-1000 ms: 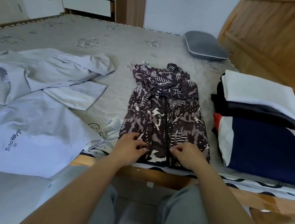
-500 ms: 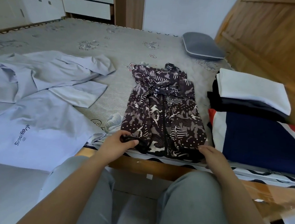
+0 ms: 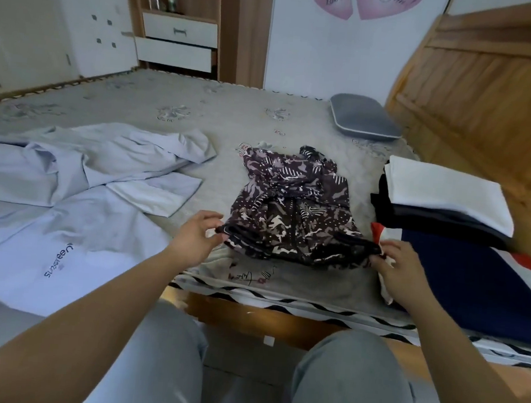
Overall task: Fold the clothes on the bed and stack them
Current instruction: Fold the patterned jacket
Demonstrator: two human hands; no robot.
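Lifted since a moment ago, the patterned jacket's (image 3: 292, 209) near hem now hangs off the bed (image 3: 201, 116), left hand (image 3: 196, 238) and right hand (image 3: 400, 269) each pinching a corner; folded stack (image 3: 449, 196) just right of it.

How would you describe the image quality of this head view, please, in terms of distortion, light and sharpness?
Head view: wide-angle bending curves the wooden headboard and bed edge; daylight is soft and even, without harsh glare; the patterned garment and both hands, left hand and right hand, look reasonably sharp; far shelves are softer.
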